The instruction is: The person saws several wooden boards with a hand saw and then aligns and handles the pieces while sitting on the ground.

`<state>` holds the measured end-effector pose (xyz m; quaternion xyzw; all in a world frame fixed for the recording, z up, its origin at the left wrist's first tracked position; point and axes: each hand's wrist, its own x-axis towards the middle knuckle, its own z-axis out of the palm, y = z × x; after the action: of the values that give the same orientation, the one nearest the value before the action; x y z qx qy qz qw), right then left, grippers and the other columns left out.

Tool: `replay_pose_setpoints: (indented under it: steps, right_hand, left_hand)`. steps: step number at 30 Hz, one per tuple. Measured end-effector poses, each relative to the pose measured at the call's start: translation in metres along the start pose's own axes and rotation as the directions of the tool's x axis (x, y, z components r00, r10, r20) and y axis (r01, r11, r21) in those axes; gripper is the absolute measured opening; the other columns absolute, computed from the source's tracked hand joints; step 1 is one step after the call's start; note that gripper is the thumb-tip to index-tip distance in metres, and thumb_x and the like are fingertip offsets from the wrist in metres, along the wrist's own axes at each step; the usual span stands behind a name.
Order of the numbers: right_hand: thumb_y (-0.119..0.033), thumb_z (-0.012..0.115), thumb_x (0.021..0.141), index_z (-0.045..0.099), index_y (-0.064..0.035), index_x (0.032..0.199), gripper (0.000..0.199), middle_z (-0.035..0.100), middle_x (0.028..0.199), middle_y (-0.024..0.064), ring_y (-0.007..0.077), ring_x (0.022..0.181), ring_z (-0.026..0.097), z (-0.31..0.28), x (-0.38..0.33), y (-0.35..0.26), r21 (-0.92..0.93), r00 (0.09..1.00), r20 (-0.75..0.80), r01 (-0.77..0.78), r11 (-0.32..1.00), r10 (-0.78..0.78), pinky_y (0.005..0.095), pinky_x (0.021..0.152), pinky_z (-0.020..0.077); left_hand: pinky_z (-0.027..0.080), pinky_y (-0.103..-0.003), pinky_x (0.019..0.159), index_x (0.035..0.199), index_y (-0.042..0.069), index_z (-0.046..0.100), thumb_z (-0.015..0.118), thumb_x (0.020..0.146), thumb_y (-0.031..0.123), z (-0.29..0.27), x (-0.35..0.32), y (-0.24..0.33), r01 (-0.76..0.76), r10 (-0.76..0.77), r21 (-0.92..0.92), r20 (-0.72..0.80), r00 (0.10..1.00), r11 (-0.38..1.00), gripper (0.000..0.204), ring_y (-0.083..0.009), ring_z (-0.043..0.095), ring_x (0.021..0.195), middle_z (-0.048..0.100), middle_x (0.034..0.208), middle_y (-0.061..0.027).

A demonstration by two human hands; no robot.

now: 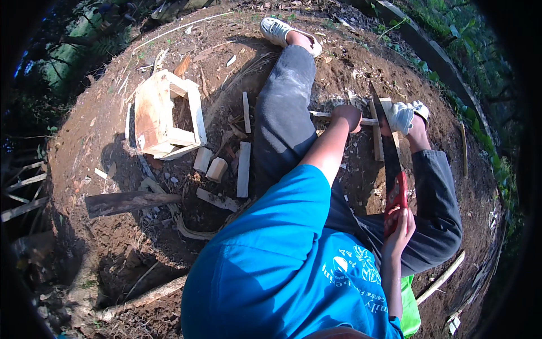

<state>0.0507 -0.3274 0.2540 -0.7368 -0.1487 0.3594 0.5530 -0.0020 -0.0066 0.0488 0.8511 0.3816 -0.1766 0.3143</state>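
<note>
My left hand [346,117] is closed around a thin pale wood stick [320,114], which pokes out on both sides of the fist. The stick's right end reaches over a wooden block [377,135] lying on the ground. My right hand [400,227] grips the red handle of a handsaw [391,158]. Its long dark blade points away from me and crosses above the block, close to the stick's right end. Whether the teeth touch the stick I cannot tell. My right shoe [403,117] is against the block's right side.
To the left stands a box-like wooden frame [153,113] with an open side. Short wood blocks [216,169], a flat strip [243,169] and a blade-shaped tool with a wooden handle [130,202] lie nearby. Something bright green [412,316] is beside my right hip.
</note>
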Motion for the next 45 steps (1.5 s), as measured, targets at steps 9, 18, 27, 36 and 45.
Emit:
replay_pose_setpoints:
  steps: [9,18,27,36,45]
  right_hand:
    - [-0.032,0.061,0.107,0.061,-0.0082,0.089,0.03,0.052,0.064,-0.0057,0.0003,0.052,0.042,0.009,0.017,0.013,-0.114,0.999,-0.004,0.038,0.993,-0.039,0.0194,0.048,0.0299]
    - [-0.033,0.061,0.106,0.061,-0.0069,0.084,0.034,0.051,0.062,-0.0042,0.0034,0.053,0.047,0.003,0.022,0.004,-0.236,0.997,-0.038,0.055,0.97,-0.066,0.0212,0.05,0.035]
    - [-0.029,0.065,0.104,0.064,-0.0007,0.083,0.035,0.051,0.066,-0.0023,0.0057,0.062,0.046,0.012,0.022,0.013,-0.354,0.998,-0.003,0.057,0.934,-0.063,0.0261,0.056,0.0356]
    - [-0.029,0.066,0.103,0.061,-0.0019,0.078,0.037,0.053,0.062,-0.0009,0.0056,0.06,0.047,0.022,0.028,0.013,-0.423,0.994,0.046,0.107,0.9,-0.097,0.0276,0.054,0.0369]
    - [-0.027,0.067,0.102,0.057,-0.0017,0.076,0.038,0.049,0.06,0.0008,0.0075,0.058,0.043,0.012,0.008,0.007,-0.439,0.997,0.029,0.077,0.895,-0.072,0.0304,0.053,0.0338]
  left_hand:
    - [0.056,-0.043,0.094,0.108,0.015,0.078,0.076,0.081,0.041,0.038,0.025,-0.022,0.096,-0.098,-0.029,-0.1,0.99,0.995,0.038,-0.0335,0.069,0.113,0.074,0.116,-0.0122]
    - [0.06,-0.043,0.086,0.1,0.014,0.081,0.08,0.08,0.036,0.01,-0.002,-0.003,0.052,-0.054,-0.02,-0.124,0.991,0.998,0.029,-0.0319,0.074,0.103,0.077,0.109,-0.0127]
    - [0.059,-0.046,0.088,0.109,0.017,0.08,0.08,0.084,0.037,-0.002,-0.015,0.007,0.057,-0.05,0.057,-0.122,0.991,0.997,0.033,-0.0339,0.073,0.107,0.076,0.114,-0.0131]
    - [0.06,-0.045,0.085,0.106,0.018,0.08,0.08,0.083,0.042,0.007,-0.005,-0.001,0.055,-0.047,0.06,-0.114,0.992,0.997,0.033,-0.0333,0.074,0.102,0.077,0.108,-0.0115]
    - [0.06,-0.046,0.089,0.11,0.015,0.078,0.078,0.085,0.04,0.003,-0.005,0.004,0.056,-0.049,0.077,-0.092,0.995,0.995,0.035,-0.0354,0.073,0.108,0.076,0.114,-0.013]
